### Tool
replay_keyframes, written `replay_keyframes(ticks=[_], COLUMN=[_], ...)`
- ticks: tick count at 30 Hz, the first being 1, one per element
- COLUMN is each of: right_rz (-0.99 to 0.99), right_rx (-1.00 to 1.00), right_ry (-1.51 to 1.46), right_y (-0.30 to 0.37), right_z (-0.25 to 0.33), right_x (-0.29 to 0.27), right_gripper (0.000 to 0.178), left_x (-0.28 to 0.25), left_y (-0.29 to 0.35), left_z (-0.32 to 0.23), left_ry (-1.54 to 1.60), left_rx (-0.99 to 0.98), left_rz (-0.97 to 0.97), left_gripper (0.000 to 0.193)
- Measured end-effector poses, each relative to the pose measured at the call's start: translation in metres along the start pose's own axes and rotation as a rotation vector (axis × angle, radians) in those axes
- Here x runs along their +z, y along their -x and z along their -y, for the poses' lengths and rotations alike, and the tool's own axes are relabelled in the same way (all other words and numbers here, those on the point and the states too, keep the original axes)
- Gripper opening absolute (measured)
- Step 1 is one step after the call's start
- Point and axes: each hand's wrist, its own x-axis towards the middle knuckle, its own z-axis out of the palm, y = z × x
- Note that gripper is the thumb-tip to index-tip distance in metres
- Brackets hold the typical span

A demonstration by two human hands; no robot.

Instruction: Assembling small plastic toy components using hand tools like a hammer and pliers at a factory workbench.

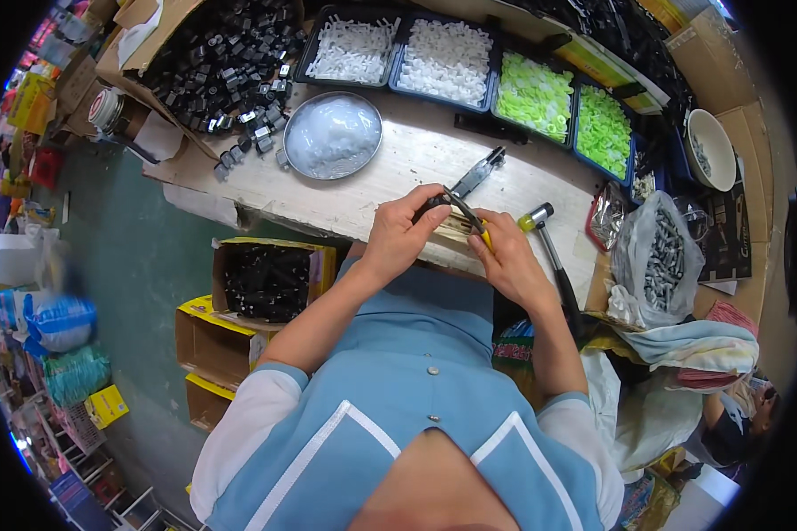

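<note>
Over the front edge of the bench, my left hand (pixel 396 232) is closed around a small black part (pixel 431 205), mostly covered by the fingers. My right hand (pixel 510 259) grips a slim tool with a black and yellow handle (pixel 470 215), which looks like pliers; its tip reaches the black part. Just beyond both hands lies a grey metal piece with a dark end (pixel 478 173), perhaps a fixture or another tool. A hammer with a yellow and metal head (pixel 537 218) and a black handle rests right of my right hand.
A round metal dish (pixel 290 142) holds a whitish, clear mass. Black and metal parts (pixel 230 66) are heaped at the back left. Trays of white pieces (pixel 444 60) and green pieces (pixel 534 93) line the back. At right sits a plastic bag of grey metal parts (pixel 664 265).
</note>
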Motion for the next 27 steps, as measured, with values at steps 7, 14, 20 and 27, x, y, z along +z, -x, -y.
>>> replay_keyframes(ticks=[7,14,20,27], right_rz=[0.041,0.073,0.033,-0.018], right_rx=[-0.012,-0.067,-0.080,-0.100], right_ry=[0.014,0.043,0.003,-0.021], right_y=[0.001,0.003,0.005,0.003], right_z=[-0.004,-0.008,-0.002,0.002], right_x=[-0.001,0.001,0.003,0.004], right_gripper=[0.024,0.020,0.017,0.016], left_x=[-0.003,-0.006,-0.012,-0.010], left_y=[0.001,0.004,0.008,0.008], left_z=[0.001,0.001,-0.008,-0.007], left_ry=[0.145,0.017,0.164,0.111], left_rx=[-0.114,0.077,-0.075,0.014], left_rz=[0.056,0.028,0.100,0.054], left_gripper=[0.023,0.023,0.023,0.025])
